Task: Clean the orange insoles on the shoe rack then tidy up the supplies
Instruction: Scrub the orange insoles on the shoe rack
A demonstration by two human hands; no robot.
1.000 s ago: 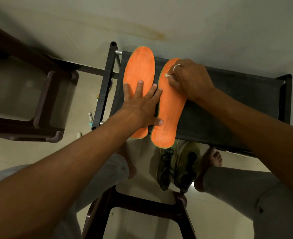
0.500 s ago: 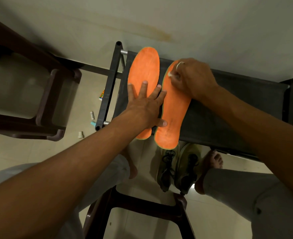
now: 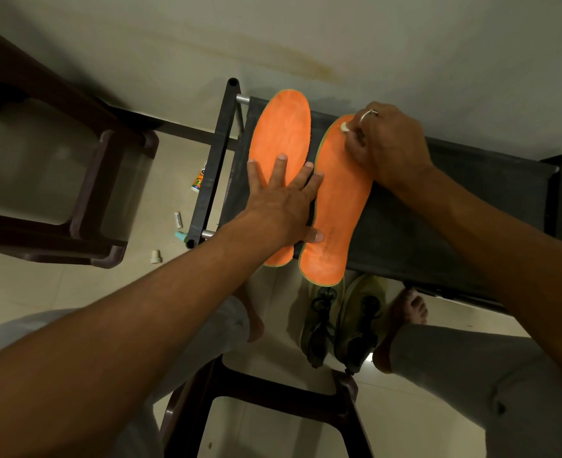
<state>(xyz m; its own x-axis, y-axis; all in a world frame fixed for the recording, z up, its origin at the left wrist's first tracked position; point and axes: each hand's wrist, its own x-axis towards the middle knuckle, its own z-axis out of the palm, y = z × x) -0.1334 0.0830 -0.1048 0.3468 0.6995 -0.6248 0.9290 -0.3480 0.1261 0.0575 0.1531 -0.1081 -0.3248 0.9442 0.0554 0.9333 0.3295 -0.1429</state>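
Two orange insoles lie side by side on the dark fabric top of the shoe rack (image 3: 455, 206). My left hand (image 3: 283, 200) presses flat with spread fingers across the left insole (image 3: 281, 130) and the edge of the right insole (image 3: 339, 209). My right hand (image 3: 385, 147) is closed on a small white brush head or wad (image 3: 344, 127) at the toe end of the right insole; most of this tool is hidden in my fingers.
A toothpaste tube (image 3: 199, 180), a small white tube (image 3: 178, 219), a teal item (image 3: 180, 236) and a white cap (image 3: 155, 256) lie on the floor left of the rack. Olive shoes (image 3: 342, 319) stand under the rack. Dark plastic stools sit at left (image 3: 107, 200) and near (image 3: 273, 395).
My right hand has slid with the white tool toward the toe end of the right insole. My left hand stays pressed on the insoles.
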